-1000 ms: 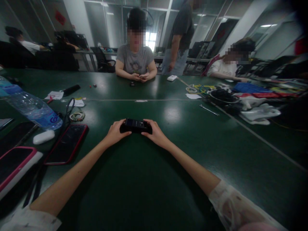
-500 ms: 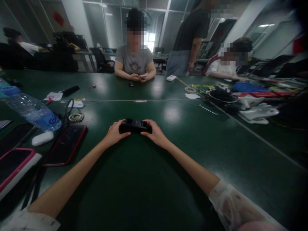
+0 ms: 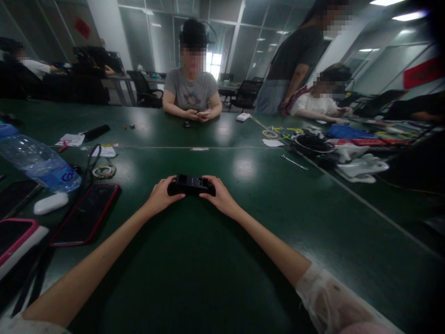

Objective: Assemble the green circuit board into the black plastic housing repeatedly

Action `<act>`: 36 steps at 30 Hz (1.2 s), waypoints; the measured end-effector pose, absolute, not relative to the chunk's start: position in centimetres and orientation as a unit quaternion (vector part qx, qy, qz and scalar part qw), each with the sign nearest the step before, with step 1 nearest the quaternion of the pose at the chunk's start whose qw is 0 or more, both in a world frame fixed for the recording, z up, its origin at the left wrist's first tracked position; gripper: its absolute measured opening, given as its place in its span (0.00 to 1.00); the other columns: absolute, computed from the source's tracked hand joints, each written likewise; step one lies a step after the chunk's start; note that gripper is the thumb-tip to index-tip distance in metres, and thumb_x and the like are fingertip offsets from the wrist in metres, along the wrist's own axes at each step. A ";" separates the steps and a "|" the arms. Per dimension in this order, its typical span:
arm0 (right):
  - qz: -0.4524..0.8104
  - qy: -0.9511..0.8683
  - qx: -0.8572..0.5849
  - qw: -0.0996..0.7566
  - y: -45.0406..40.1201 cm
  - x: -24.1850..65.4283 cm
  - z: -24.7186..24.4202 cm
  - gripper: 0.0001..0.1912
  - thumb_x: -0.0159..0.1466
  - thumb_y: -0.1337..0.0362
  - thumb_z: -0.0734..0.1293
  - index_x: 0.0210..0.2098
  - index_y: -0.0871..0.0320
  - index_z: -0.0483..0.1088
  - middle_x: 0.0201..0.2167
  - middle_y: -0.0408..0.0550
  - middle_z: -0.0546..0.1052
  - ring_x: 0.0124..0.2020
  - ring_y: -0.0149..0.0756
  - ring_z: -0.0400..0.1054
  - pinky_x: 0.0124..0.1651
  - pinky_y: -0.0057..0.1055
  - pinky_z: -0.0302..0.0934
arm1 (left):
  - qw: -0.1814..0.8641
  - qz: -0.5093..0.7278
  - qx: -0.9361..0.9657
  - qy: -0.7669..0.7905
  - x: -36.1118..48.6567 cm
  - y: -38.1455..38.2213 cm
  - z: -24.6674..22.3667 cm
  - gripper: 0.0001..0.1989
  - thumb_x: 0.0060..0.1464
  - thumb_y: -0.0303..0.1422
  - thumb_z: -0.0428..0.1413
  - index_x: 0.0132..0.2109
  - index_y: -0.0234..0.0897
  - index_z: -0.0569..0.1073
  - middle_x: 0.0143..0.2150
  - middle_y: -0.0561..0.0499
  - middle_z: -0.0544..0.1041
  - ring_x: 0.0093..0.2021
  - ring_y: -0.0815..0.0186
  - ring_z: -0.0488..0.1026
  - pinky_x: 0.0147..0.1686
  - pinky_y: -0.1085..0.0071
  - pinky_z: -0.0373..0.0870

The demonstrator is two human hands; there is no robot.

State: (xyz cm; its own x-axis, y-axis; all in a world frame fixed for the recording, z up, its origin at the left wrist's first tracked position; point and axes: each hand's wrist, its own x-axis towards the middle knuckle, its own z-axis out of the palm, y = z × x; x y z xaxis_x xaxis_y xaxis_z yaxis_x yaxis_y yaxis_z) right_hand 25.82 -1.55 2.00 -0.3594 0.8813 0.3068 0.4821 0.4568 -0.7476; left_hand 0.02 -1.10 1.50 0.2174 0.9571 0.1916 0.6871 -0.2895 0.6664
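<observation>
A small black device (image 3: 192,184) is held over the green table (image 3: 194,260), level and lengthwise between my two hands. My left hand (image 3: 163,195) grips its left end, fingers behind and thumb along the near side. At the right end, my right hand (image 3: 219,194) holds it in the same way. Whether the underside of the device touches the table cannot be made out. A red-edged phone (image 3: 86,214) lies to the left of my left forearm.
At left are a water bottle (image 3: 41,162), a white case (image 3: 51,203) and a pink-edged phone (image 3: 15,236). A wrench (image 3: 294,162), cables (image 3: 278,133) and white gloves (image 3: 361,168) lie at right. A person (image 3: 191,88) sits opposite; others are behind.
The view has shifted slightly, so the table items appear a little further left. The standing person at the back has moved right. My hands still hold the black device.
</observation>
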 end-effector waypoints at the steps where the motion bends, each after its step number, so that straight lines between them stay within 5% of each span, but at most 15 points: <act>1: 0.278 -0.775 -0.440 0.358 -1.6 25.8 2.0 0.28 0.61 0.65 0.70 0.58 0.49 0.59 0.55 0.51 0.67 0.56 0.44 0.65 0.60 0.53 0.61 | 0.229 0.296 0.746 0.551 0.1 -1.2 1.6 0.36 0.50 0.45 0.63 0.62 0.37 0.63 0.58 0.37 0.71 0.58 0.47 0.68 0.55 0.45 0.65; 16: 0.258 -0.780 -0.426 0.379 -1.1 25.8 1.6 0.27 0.62 0.65 0.69 0.58 0.50 0.59 0.55 0.51 0.68 0.57 0.44 0.64 0.61 0.51 0.60 | 0.215 0.303 0.747 0.551 0.2 -1.0 1.6 0.35 0.49 0.45 0.63 0.61 0.38 0.64 0.56 0.38 0.72 0.57 0.49 0.70 0.55 0.49 0.67; 28: 0.226 -0.687 -0.442 0.531 -0.3 26.2 0.9 0.26 0.63 0.55 0.67 0.57 0.53 0.56 0.54 0.54 0.68 0.55 0.42 0.65 0.57 0.43 0.64 | 0.214 0.297 0.767 0.528 0.1 -1.3 1.9 0.32 0.52 0.43 0.62 0.61 0.41 0.65 0.58 0.42 0.73 0.59 0.49 0.68 0.55 0.47 0.65; 36: 0.236 -0.607 -0.526 0.547 1.3 27.2 -1.2 0.28 0.61 0.53 0.68 0.55 0.55 0.58 0.47 0.54 0.72 0.48 0.44 0.69 0.55 0.49 0.63 | 0.207 0.285 0.770 0.532 0.0 -1.6 2.2 0.30 0.52 0.45 0.61 0.60 0.40 0.66 0.58 0.42 0.72 0.59 0.48 0.67 0.56 0.47 0.63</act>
State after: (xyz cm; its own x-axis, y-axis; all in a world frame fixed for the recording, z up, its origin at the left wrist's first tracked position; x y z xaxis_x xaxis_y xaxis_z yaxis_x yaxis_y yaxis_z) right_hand 27.19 1.29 -1.20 0.1522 0.8964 0.4163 0.3807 0.3355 -0.8617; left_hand 0.04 -1.59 2.20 0.2713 0.9375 0.2177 0.7016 -0.3475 0.6221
